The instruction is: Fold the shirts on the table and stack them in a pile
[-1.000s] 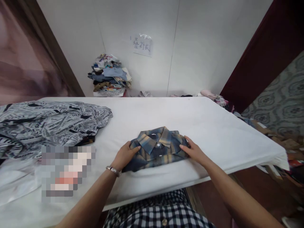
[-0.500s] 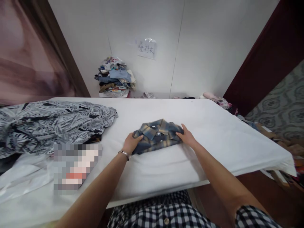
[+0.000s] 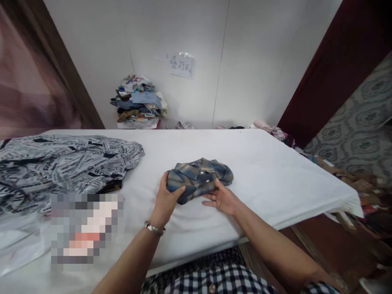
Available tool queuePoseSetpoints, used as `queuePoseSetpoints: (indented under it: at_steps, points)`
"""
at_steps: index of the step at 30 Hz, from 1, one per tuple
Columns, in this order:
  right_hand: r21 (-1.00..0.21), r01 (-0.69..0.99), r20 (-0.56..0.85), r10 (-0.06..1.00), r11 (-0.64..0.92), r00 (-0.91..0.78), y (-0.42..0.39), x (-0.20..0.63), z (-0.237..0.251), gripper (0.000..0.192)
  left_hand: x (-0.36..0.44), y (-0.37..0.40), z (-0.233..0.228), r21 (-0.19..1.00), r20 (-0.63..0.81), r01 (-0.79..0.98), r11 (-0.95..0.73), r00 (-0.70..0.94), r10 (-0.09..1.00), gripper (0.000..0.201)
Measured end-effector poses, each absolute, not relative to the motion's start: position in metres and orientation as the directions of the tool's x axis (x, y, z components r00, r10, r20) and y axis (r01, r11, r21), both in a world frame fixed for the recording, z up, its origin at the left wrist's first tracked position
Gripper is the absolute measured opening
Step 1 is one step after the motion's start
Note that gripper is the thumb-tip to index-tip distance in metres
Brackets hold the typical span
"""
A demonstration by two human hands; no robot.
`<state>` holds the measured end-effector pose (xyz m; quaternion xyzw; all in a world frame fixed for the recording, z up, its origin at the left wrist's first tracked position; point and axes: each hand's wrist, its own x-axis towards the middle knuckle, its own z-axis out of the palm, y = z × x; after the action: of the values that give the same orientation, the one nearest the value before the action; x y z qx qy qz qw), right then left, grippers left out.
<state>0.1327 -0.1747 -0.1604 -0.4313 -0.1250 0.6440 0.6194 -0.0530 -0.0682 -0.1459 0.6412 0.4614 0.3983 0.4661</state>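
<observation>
A blue and tan plaid shirt (image 3: 196, 179), folded into a small bundle with its collar and white buttons on top, lies on the white table. My left hand (image 3: 167, 196) grips its left end, thumb over the front and fingers along the outer side. At the near edge, right of the middle, my right hand (image 3: 225, 197) has its thumb on the cloth and its fingers at the underside, some of them visible below the edge. A silver bracelet (image 3: 154, 228) circles my left wrist.
A black-and-white printed garment (image 3: 76, 163) is heaped on the left of the white table (image 3: 269, 171), near a pixelated patch. Behind the table rises a clothes stack (image 3: 139, 102) below a handwritten sign (image 3: 181, 66). More clothes and boxes (image 3: 352, 175) lie beyond the right edge.
My right hand has moved from the shirt's right end inward to its near edge. The left hand has shifted slightly nearer, and the shirt looks more compact. The camera view has turned slightly.
</observation>
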Motion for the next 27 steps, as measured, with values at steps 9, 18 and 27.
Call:
queuePoseSetpoints:
  at_steps: [9,18,27]
  points:
    - [-0.689,-0.713,-0.368,0.784,0.130,0.499,-0.125,0.110,-0.170,0.026,-0.055,-0.093,-0.162,0.846,0.256,0.414,-0.335,0.234,0.938,0.088]
    - [-0.708,-0.555,-0.139,0.685,0.436,0.716,-0.140,0.217,-0.131,0.021,-0.054,-0.098,-0.141,0.937,-0.010,0.330,-0.113,0.347,0.938,0.099]
    - [-0.892,-0.250,-0.133,0.309,0.376,0.942,-0.175,0.397,-0.080,0.011,-0.054,-0.090,-0.187,0.929,0.090,0.311,-0.199,0.333,0.938,0.063]
